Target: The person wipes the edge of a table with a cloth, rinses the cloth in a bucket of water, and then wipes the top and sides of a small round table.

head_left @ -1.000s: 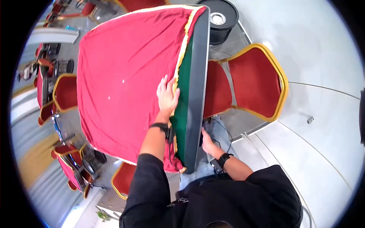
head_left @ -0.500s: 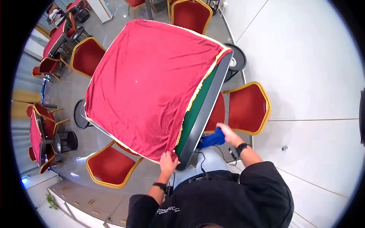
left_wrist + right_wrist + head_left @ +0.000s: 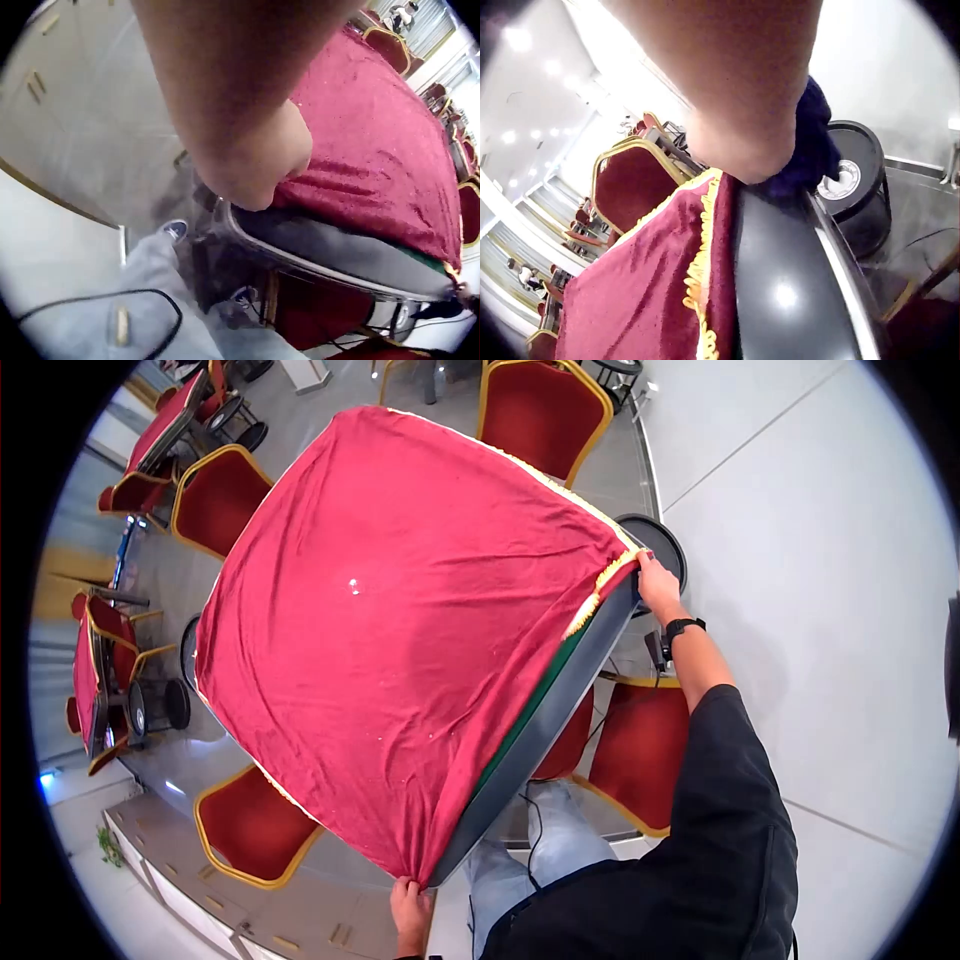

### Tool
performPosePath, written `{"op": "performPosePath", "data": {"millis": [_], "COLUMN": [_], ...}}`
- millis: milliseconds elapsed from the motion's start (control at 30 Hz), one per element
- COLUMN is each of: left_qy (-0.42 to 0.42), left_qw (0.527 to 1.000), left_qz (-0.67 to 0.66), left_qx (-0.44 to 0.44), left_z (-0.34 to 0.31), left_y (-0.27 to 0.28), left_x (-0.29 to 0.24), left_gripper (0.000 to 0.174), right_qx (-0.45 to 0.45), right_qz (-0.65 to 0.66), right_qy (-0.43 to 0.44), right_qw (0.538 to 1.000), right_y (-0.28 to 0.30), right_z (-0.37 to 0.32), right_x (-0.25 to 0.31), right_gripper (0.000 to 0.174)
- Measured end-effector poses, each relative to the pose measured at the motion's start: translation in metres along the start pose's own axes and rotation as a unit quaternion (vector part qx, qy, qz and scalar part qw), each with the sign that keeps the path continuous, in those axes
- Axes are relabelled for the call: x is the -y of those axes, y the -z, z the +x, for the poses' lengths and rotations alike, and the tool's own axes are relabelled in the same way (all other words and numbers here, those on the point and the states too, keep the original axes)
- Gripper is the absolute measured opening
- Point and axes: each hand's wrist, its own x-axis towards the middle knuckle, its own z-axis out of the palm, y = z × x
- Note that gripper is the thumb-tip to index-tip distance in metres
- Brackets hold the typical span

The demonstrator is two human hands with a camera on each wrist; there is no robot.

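Observation:
A red tablecloth [image 3: 400, 630] with gold fringe covers a square table whose grey edge [image 3: 540, 725] and a strip of green top show along my side. My left hand [image 3: 408, 905] grips the cloth's near corner, fist closed on the fabric [image 3: 367, 150] in the left wrist view. My right hand [image 3: 658, 582] is at the table's far right corner, beside the fringed cloth corner [image 3: 701, 262]. It holds a dark blue cloth [image 3: 814, 146] against the grey table edge [image 3: 787, 285]; its fingers are hidden.
Red chairs with gold frames stand round the table: one at the back [image 3: 540, 410], one at the left [image 3: 215, 500], one by my legs [image 3: 640, 750]. A black round base [image 3: 660, 540] sits beyond the right corner. More tables stand at the left [image 3: 90, 670].
My left hand slid from the cloth's edge down to its near corner. My right hand brought the blue cloth from under the table to the far right corner. Less green top shows.

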Motion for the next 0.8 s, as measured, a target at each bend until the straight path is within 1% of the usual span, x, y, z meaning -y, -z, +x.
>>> {"op": "performPosePath", "data": {"millis": [33, 67, 100, 167, 200, 233, 267, 300, 333, 367, 400, 433, 467, 500, 533, 567, 600, 633, 700, 733, 767, 800], "left_qy": [0.01, 0.02, 0.035, 0.062, 0.038, 0.071, 0.103, 0.139, 0.192, 0.243, 0.236, 0.222, 0.239, 0.251, 0.26, 0.206, 0.147, 0.084, -0.046, -0.071, -0.057, -0.046], "left_qw": [1.0, 0.999, 0.999, 0.996, 0.996, 0.992, 0.985, 0.974, 0.961, 0.942, 0.943, 0.945, 0.948, 0.948, 0.946, 0.967, 0.983, 0.992, 0.988, 0.988, 0.989, 0.988], "left_qz": [0.006, 0.013, 0.026, 0.054, 0.077, 0.085, 0.094, 0.105, 0.051, -0.005, -0.039, -0.075, -0.1, -0.128, -0.157, -0.134, -0.111, -0.088, -0.014, 0.02, 0.031, 0.04], "left_qx": [0.011, 0.021, 0.029, 0.045, 0.012, 0.06, 0.104, 0.146, 0.193, 0.231, 0.23, 0.227, 0.184, 0.147, 0.117, 0.062, 0.009, -0.041, -0.147, -0.132, -0.137, -0.141], "left_z": [-0.003, -0.007, -0.009, -0.015, -0.018, -0.022, -0.025, -0.03, -0.034, -0.037, -0.046, -0.049, -0.042, -0.032, -0.022, -0.013, -0.001, 0.008, 0.033, 0.048, 0.052, 0.063], "left_y": [0.002, 0.004, 0.002, -0.006, -0.015, -0.026, -0.034, -0.039, -0.046, -0.055, -0.074, -0.087, -0.073, -0.049, -0.028, -0.021, -0.018, -0.02, -0.04, -0.048, -0.058, -0.071], "left_x": [0.0, 0.0, 0.002, 0.011, 0.019, 0.022, 0.026, 0.033, 0.035, 0.038, 0.061, 0.08, 0.071, 0.043, 0.01, -0.011, -0.029, -0.045, -0.074, -0.084, -0.086, -0.084], "left_gripper": [0.021, 0.022, 0.022, 0.023, 0.025, 0.025, 0.026, 0.027, 0.027, 0.029, 0.031, 0.034, 0.034, 0.035, 0.036, 0.04, 0.044, 0.049, 0.068, 0.082, 0.083, 0.084], "right_qx": [-0.005, -0.022, -0.021, -0.018, -0.008, 0.0, 0.017, 0.03, -0.008, -0.015, -0.095, -0.133, -0.154, -0.175, -0.16, -0.145, -0.134, -0.131, -0.127, -0.112, -0.093, -0.075], "right_qz": [-0.011, -0.017, -0.031, -0.024, -0.009, 0.008, 0.066, 0.072, 0.076, 0.097, 0.189, 0.244, 0.259, 0.269, 0.31, 0.347, 0.382, 0.429, 0.466, 0.487, 0.505, 0.553], "right_qy": [0.02, 0.031, 0.04, 0.023, -0.006, -0.035, -0.066, -0.12, -0.126, -0.103, -0.089, -0.076, -0.064, -0.054, -0.056, -0.062, -0.071, -0.053, -0.029, -0.043, -0.064, -0.079], "right_qw": [1.0, 0.999, 0.998, 0.999, 1.0, 0.999, 0.995, 0.99, 0.989, 0.99, 0.973, 0.958, 0.951, 0.946, 0.936, 0.924, 0.912, 0.892, 0.875, 0.865, 0.856, 0.826], "right_y": [-0.003, -0.005, -0.007, -0.003, -0.002, -0.001, -0.015, -0.014, -0.042, -0.044, -0.036, -0.033, -0.023, -0.005, 0.028, 0.068, 0.094, 0.099, 0.12, 0.144, 0.171, 0.202], "right_z": [0.012, 0.015, 0.018, 0.016, 0.012, 0.01, 0.013, 0.008, 0.012, 0.01, -0.004, -0.011, -0.026, -0.045, -0.073, -0.11, -0.142, -0.166, -0.222, -0.25, -0.293, -0.333], "right_x": [-0.005, -0.012, -0.022, -0.041, -0.05, -0.061, -0.083, -0.092, -0.121, -0.14, -0.144, -0.153, -0.157, -0.162, -0.156, -0.144, -0.142, -0.152, -0.168, -0.171, -0.171, -0.171], "right_gripper": [0.037, 0.025, 0.031, 0.038, 0.042, 0.047, 0.06, 0.063, 0.055, 0.038, 0.028, 0.025, 0.024, 0.024, 0.023, 0.022, 0.021, 0.021, 0.021, 0.022, 0.023, 0.023]}}
